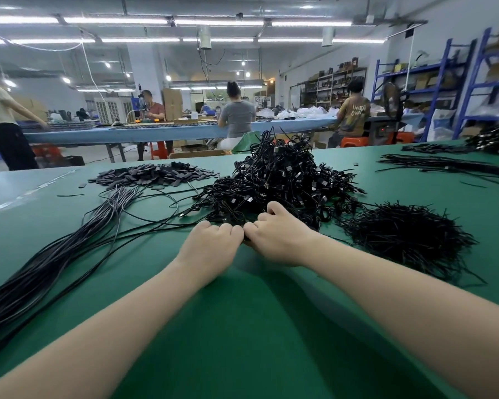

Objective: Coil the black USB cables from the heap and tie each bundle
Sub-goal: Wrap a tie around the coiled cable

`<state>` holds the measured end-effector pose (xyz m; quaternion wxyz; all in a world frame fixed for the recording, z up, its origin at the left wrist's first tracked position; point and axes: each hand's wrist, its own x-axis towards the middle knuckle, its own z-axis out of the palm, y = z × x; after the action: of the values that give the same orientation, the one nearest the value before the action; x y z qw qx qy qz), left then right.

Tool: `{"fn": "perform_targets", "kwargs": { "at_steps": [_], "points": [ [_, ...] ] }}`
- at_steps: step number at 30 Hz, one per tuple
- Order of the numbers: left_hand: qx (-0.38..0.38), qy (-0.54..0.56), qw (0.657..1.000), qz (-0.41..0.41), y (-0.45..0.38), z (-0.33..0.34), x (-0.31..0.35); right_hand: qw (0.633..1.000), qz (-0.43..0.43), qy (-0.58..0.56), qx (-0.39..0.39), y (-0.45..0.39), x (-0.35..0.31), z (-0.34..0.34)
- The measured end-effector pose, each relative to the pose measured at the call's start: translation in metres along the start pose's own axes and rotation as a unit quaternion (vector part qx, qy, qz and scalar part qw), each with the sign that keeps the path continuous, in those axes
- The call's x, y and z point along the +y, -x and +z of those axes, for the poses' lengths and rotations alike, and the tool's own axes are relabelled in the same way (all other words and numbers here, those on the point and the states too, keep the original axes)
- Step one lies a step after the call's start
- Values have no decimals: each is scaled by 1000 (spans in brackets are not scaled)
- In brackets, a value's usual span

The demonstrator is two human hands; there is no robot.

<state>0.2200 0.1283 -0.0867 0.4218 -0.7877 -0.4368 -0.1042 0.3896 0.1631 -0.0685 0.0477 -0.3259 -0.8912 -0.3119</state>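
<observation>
Gripping small black bundle (pixel 247 241) — left hand (pixel 213 243), right hand (pixel 280 240), fingers curled — beside heap (pixel 280 180).

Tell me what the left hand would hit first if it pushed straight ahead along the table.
Probably the heap of black USB cables: its near edge lies just beyond the left hand knuckles, though depth is hard to judge.
</observation>
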Motion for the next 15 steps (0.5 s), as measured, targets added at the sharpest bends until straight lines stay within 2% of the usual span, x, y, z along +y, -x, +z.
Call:
{"fn": "perform_targets", "kwargs": {
  "at_steps": [3,4,5,6,7,9,11,13,15],
  "points": [
    [-64,68,995,-27,-6,-17,7,978,-59,154,131,13,9,-6],
    [-116,128,984,-51,-10,-19,6,970,-74,164,164,16,11,-8],
    [-175,212,958,-88,-12,-19,3,963,-82,172,189,18,13,-10],
    [-210,267,934,-112,-12,-19,-1,964,-71,173,190,19,15,-13],
    [-209,296,923,-130,-10,-18,-5,969,-45,166,178,21,18,-15],
    [-171,327,911,-182,-2,-15,-15,991,54,83,90,30,31,-24],
    [-127,376,885,-243,9,-9,-20,984,142,-79,-73,47,55,-36],
    [-81,426,856,-282,18,-1,-18,921,173,-242,-251,71,77,-44],
    [-42,469,830,-299,23,4,-10,862,190,-346,-317,96,88,-40]
  ]
}}
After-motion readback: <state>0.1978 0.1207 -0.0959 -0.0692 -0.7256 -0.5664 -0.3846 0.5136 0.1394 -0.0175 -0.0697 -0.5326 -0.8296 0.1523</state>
